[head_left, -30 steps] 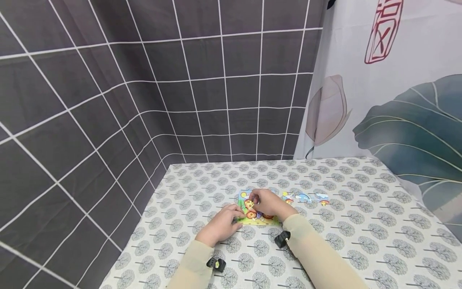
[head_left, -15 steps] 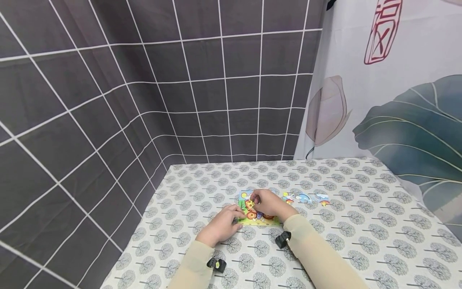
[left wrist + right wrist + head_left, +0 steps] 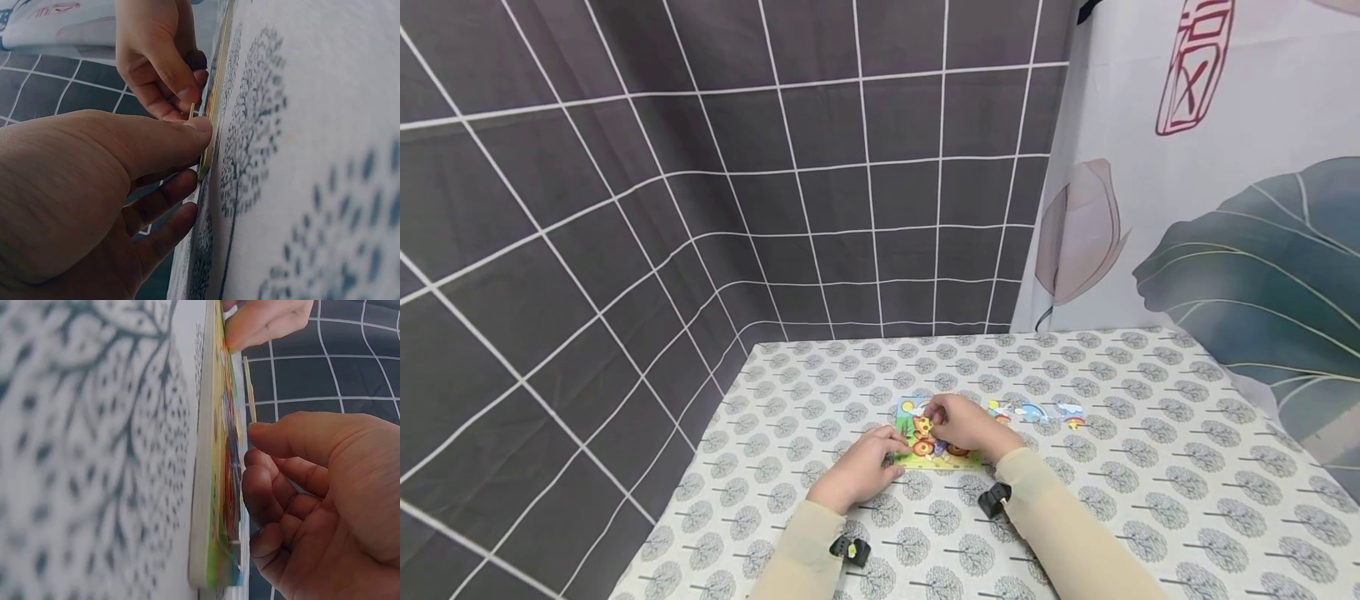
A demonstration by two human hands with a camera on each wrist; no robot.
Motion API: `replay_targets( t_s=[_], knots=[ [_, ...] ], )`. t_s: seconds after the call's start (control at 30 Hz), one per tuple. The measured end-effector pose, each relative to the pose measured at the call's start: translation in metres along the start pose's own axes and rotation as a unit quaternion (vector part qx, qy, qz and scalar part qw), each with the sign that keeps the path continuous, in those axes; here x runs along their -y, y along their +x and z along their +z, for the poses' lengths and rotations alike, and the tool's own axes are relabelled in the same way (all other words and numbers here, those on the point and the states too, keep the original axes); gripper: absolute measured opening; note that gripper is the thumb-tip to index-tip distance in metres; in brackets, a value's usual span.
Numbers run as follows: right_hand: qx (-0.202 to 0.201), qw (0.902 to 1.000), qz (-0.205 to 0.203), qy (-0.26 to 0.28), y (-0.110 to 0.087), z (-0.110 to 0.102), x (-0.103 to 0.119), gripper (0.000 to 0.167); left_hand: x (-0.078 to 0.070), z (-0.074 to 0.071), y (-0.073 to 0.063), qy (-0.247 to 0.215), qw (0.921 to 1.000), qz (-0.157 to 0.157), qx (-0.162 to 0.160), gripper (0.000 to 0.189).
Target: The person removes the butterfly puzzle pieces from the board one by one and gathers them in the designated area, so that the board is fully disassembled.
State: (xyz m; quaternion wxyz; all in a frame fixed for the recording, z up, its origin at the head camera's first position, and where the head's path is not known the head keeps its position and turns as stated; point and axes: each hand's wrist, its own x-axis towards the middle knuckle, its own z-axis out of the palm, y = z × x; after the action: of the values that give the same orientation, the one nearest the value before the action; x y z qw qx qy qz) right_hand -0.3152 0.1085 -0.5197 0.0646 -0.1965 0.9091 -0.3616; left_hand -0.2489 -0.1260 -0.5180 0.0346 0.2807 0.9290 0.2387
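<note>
A colourful puzzle board point(image 3: 910, 460) lies flat on the table, a cartoon picture on it. My left hand point(image 3: 861, 467) rests at its left edge, fingers loosely extended and touching the board. Above the board, my right hand point(image 3: 964, 425) pinches a thin puzzle piece point(image 3: 250, 390) between thumb and fingers. The piece stands tilted up from the board in the right wrist view, seen nearly edge-on. The right hand covers the board's upper right part. The left wrist view shows both hands close together, the left thumb point(image 3: 199, 124) by the board's edge.
Loose blue and multicoloured puzzle pieces point(image 3: 1032, 412) lie to the right of the board, another piece point(image 3: 1070, 415) at the far end. The table point(image 3: 820, 375) has a tree-patterned cloth. A dark checked curtain point(image 3: 880, 200) hangs behind and at left.
My right hand has shifted slightly to the right, still pinching the puzzle piece. My left hand and the board stay almost where they were.
</note>
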Motion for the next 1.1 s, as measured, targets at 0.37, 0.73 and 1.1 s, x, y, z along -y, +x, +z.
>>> replay_targets(
  t_s=[0.37, 0.73, 1.1],
  knots=[
    [-0.006, 0.9999, 0.009, -0.006, -0.012, -0.013, -0.006, 0.023, 0.0, -0.001, -0.001, -0.002, 0.9999, -0.011, 0.0, 0.035],
    [-0.022, 0.9995, 0.018, -0.012, -0.034, -0.032, -0.014, 0.021, -0.001, 0.0, -0.002, -0.005, 0.9998, -0.017, 0.003, 0.035],
    [-0.033, 0.9991, 0.015, -0.021, -0.053, -0.044, -0.029, 0.023, 0.002, 0.001, -0.001, 0.0, 1.0, -0.008, 0.001, 0.035]
  ],
)
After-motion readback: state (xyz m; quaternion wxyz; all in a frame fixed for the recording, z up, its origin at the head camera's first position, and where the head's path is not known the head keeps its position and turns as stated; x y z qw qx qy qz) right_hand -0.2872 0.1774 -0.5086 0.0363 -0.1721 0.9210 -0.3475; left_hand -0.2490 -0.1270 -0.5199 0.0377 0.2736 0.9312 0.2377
